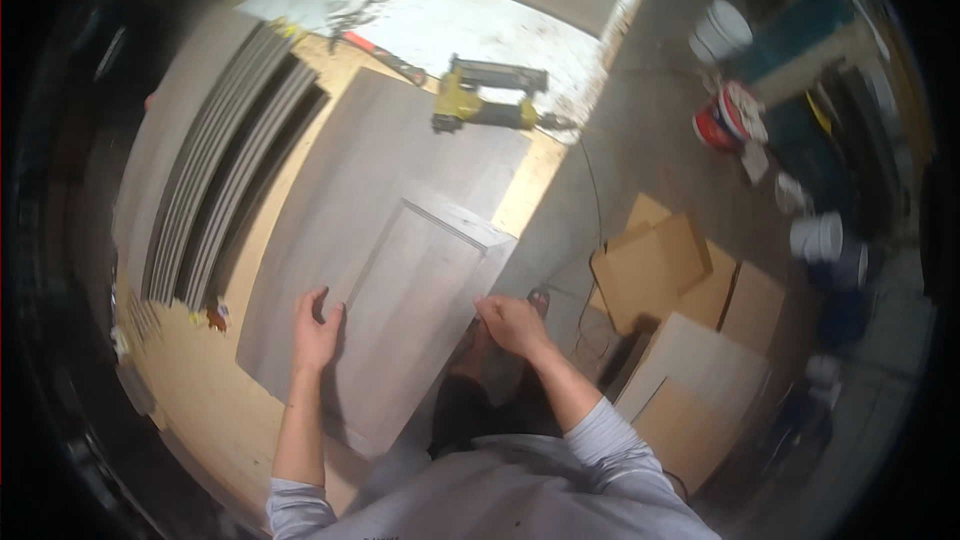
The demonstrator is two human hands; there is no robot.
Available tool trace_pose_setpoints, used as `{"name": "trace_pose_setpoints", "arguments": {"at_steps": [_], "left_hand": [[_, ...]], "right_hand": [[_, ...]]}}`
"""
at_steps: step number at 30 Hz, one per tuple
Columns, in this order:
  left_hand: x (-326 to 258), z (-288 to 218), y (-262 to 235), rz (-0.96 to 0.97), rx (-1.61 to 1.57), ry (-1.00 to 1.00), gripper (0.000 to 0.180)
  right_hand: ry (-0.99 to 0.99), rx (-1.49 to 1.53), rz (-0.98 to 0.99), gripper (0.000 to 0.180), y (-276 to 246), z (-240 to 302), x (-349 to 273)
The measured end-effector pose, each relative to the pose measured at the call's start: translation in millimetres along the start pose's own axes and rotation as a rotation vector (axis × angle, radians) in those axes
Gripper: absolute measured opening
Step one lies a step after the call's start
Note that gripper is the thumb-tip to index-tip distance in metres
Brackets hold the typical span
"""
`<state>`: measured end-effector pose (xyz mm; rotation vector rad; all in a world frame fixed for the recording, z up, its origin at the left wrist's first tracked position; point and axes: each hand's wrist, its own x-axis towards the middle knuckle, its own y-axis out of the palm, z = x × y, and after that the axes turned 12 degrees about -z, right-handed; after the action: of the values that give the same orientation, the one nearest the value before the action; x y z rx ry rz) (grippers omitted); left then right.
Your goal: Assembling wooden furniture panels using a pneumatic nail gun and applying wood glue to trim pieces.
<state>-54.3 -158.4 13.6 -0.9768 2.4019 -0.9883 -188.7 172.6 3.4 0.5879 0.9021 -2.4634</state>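
A grey wood-grain framed panel (410,280), like a cabinet door, lies on a larger flat grey board (350,150) on the workbench. My left hand (316,330) is over the panel's left side, thumb and fingers apart, holding nothing; I cannot tell whether it touches the wood. Beside the panel's right edge, my right hand (511,324) is closed with its fingers curled in. Whatever those fingers may hold is hidden. Farther up the board rests a yellow-and-black nail gun (490,100), its hose running off the bench's right side.
Several thin grey panels (225,160) stand on edge at the left of the bench (205,370). A red-handled tool (385,55) lies behind the board. On the floor to the right are cardboard pieces (655,270), white buckets (720,30) and a red-and-white bucket (722,120).
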Motion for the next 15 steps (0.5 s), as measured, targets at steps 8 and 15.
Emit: {"name": "trace_pose_setpoints", "arguments": {"at_steps": [8,15], "left_hand": [[-2,-169,135,0.234,0.131,0.807,0.06],[16,-171,193,0.265,0.12,0.92,0.044]], "right_hand": [[0.004,0.36,-0.086,0.034,17,-31,0],[0.143,0.829,-0.426,0.025,5,-30,17]]}}
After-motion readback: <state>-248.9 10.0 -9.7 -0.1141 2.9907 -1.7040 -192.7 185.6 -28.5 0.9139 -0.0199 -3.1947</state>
